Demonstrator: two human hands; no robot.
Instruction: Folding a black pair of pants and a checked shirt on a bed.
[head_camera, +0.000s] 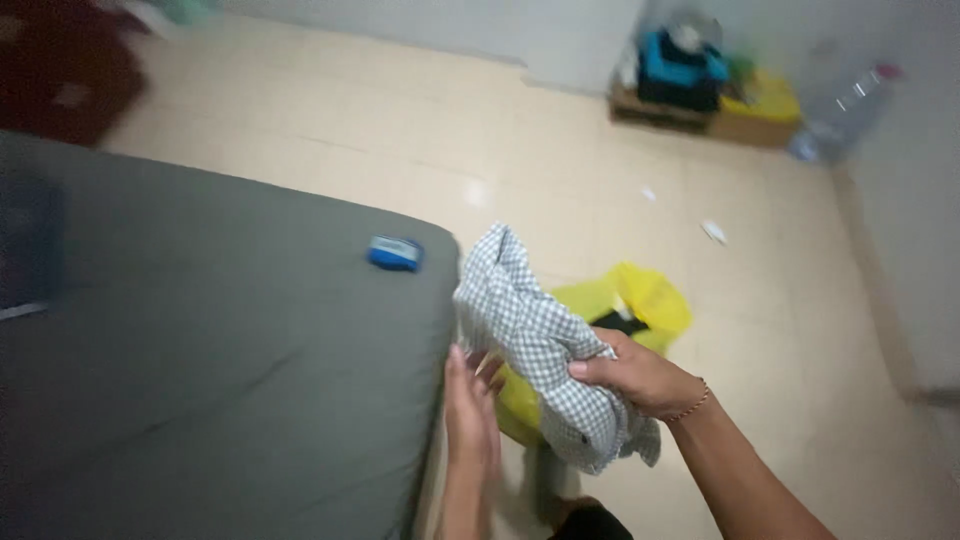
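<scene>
A crumpled grey-and-white checked garment (527, 330) hangs in the air beside the corner of a grey mattress. My right hand (637, 375) grips it from the right, fingers closed on the cloth, a thin bracelet on the wrist. My left hand (471, 405) is held upright just left of the garment, fingers together and tips touching its lower edge. Behind the garment a yellow plastic bag (650, 297) lies on the floor, partly hidden.
The grey mattress (220, 370) fills the left, with a small blue object (395, 253) near its corner. Beige floor tiles stretch beyond. A low wooden pallet (700, 115) with blue and yellow items and a clear plastic bottle (845, 110) stand by the far wall.
</scene>
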